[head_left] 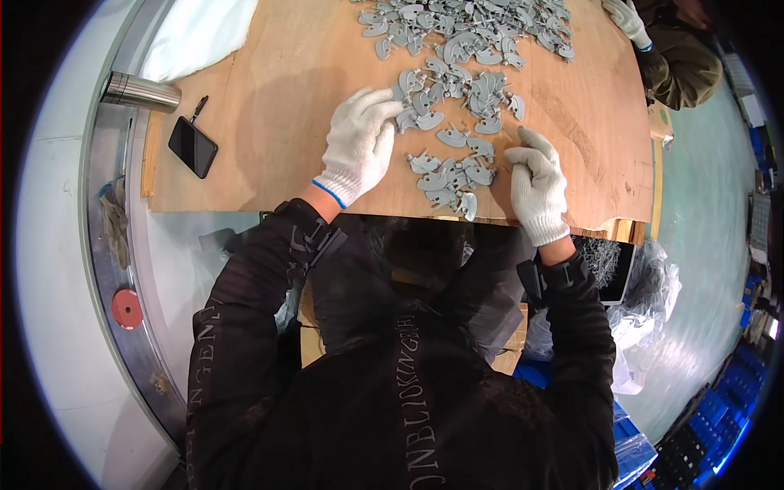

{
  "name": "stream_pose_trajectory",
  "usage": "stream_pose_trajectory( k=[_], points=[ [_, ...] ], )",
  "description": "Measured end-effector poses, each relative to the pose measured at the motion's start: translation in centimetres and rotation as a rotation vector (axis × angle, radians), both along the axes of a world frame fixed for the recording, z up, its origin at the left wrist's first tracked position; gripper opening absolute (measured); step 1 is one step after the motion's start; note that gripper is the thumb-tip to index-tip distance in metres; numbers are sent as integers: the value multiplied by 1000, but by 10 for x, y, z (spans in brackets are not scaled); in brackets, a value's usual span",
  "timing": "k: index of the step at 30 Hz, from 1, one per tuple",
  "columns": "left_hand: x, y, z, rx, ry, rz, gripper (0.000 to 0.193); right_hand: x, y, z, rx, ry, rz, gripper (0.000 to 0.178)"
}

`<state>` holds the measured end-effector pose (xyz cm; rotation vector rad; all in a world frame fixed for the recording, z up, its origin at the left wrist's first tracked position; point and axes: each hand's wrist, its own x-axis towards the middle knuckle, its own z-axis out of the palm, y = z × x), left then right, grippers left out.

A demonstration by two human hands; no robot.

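Parts (448, 181): many small grey pieces, mostly flat and curved like crescents, some with a thin stem jutting out, all loose on the wooden tabletop (286, 155).
Far heap (469, 33): the largest gathering, pieces piled over one another toward the far side of the tabletop.
Middle cluster (487, 91): a smaller, looser spread between the far heap and the person.
Near cluster (445, 194): close to the tabletop's front edge, between the two hands.
Left hand (359, 147): fingers reaching forward, slightly bent, tips at the left edge of the middle cluster; I cannot tell whether a piece is pinched under them.
Right hand (539, 184): fingers loosely curled, thumb and forefinger apart, no piece visible in the grasp; it rests or hovers beside the near cluster.
Weight: probably light singly, judging by size against the fingers.
Stiffness: likely rigid; metal or hard plastic, which I cannot tell.
Surface: matt-looking, so perhaps only mildly slippery, though knit gloves (545, 200) may dull the feel.
Weak spot: the thin stem seems the likeliest place to bend or snap.
Tangling: stems and curved edges could hook neighbours, so a straight upward lift suits better than dragging.
Best hold: thumb and forefinger across the broad curved body, leaving the stem free.
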<state>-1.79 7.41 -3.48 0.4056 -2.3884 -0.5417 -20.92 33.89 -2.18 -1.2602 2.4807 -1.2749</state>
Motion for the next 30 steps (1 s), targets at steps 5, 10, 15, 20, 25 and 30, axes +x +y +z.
stream_pose_trajectory(
  k=[5,10,15,20,25,30],
  points=[
    [-5,8,11,-63,-33,-40,30,-8,-9,-2,12,36,-29,23],
    [-3,7,14,-168,-95,-111,32,-6,-10,-5,16,106,-50,31],
    [-1,3,3,-37,10,-85,30,-12,-22,-5,67,262,-117,50],
    [-3,1,-2,59,39,-3,29,-31,-40,0,226,377,-134,60],
    [-2,-3,-3,133,97,25,29,-32,-39,-2,185,434,-86,46],
    [-3,-2,-1,43,-16,25,32,-38,-28,-10,33,232,-91,26]
  ],
)
